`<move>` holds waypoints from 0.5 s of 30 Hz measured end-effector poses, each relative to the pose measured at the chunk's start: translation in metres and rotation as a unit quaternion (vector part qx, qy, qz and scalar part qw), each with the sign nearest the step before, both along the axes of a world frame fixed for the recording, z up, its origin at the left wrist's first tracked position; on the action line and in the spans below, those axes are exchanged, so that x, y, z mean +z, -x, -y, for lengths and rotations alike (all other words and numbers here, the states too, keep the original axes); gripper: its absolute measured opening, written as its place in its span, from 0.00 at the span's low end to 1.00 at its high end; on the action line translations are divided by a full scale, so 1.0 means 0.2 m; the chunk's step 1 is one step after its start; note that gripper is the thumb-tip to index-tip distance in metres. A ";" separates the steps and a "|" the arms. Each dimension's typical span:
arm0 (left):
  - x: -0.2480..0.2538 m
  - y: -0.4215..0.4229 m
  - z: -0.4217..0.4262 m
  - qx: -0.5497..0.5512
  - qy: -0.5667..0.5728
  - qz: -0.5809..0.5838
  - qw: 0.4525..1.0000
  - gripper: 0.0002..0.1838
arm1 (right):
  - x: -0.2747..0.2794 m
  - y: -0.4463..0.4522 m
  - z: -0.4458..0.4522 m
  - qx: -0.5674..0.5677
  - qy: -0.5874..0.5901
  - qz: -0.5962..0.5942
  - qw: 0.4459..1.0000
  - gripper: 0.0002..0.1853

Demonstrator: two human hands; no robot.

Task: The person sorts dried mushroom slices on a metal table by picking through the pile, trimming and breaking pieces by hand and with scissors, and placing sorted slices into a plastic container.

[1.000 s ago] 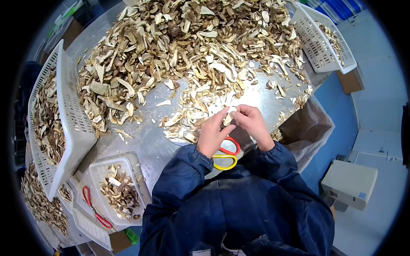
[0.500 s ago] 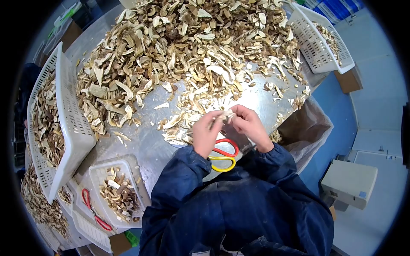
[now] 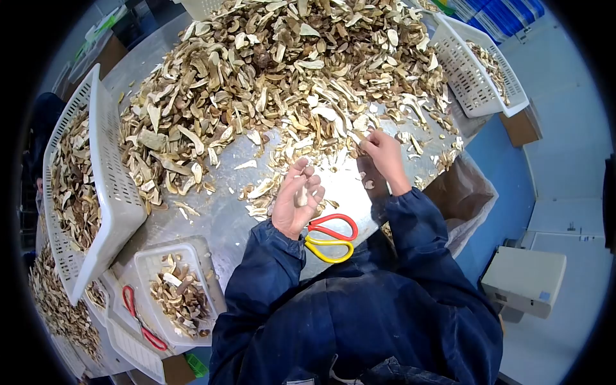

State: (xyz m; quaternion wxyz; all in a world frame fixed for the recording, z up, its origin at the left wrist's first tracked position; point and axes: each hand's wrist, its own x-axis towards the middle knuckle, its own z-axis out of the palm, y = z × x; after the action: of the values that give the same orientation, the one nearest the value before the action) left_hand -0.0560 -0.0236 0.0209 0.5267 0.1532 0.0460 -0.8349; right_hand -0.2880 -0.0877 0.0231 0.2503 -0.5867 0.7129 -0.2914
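Note:
My left hand is turned palm up over the near part of the metal table, fingers curled around a small pale dried mushroom piece. Just below its wrist are the red and yellow handles of a pair of scissors; their blades are hidden. Farther forward and to the right, my right hand reaches the front of the heap of sliced dried mushrooms. Its thumb and fingers pinch together at a pale mushroom slice on the heap's edge.
White slotted baskets of mushrooms stand at left and upper right. A clear tub holds mushroom pieces, with red-handled scissors beside it. A lined bin opens below the table's right edge.
My hands were together over a small mushroom piece. They have parted: the right moved forward to the heap, the left drew slightly back and turned palm up. The scissors handles shifted slightly left.

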 end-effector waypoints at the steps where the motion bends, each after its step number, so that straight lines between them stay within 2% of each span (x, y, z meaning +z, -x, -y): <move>1: 0.00 0.00 0.00 0.000 -0.010 0.010 1.000 0.17 | 0.03 0.00 -0.02 -0.014 -0.021 0.070 0.997 0.11; 4: -0.06 -0.02 0.00 -0.040 0.057 -0.008 0.998 0.19 | 0.12 -0.02 -0.10 -0.011 -0.116 0.270 0.956 0.08; 6: -0.06 -0.01 0.00 -0.052 0.078 0.044 0.995 0.20 | 0.14 -0.03 -0.14 0.012 -0.153 0.365 0.918 0.07; 10: 0.03 0.02 -0.01 -0.062 0.105 0.215 0.969 0.21 | 0.17 -0.08 -0.20 0.018 -0.167 0.418 0.893 0.07; 15: 0.00 0.06 -0.02 -0.066 0.115 0.241 0.961 0.21 | 0.22 -0.16 -0.26 0.054 -0.174 0.406 0.896 0.07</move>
State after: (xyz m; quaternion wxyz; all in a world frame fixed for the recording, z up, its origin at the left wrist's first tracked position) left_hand -0.0674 -0.0195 0.0218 0.4798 0.2908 -0.1891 -0.8059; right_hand -0.2562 -0.0352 0.0666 0.6315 -0.4024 0.5559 -0.3609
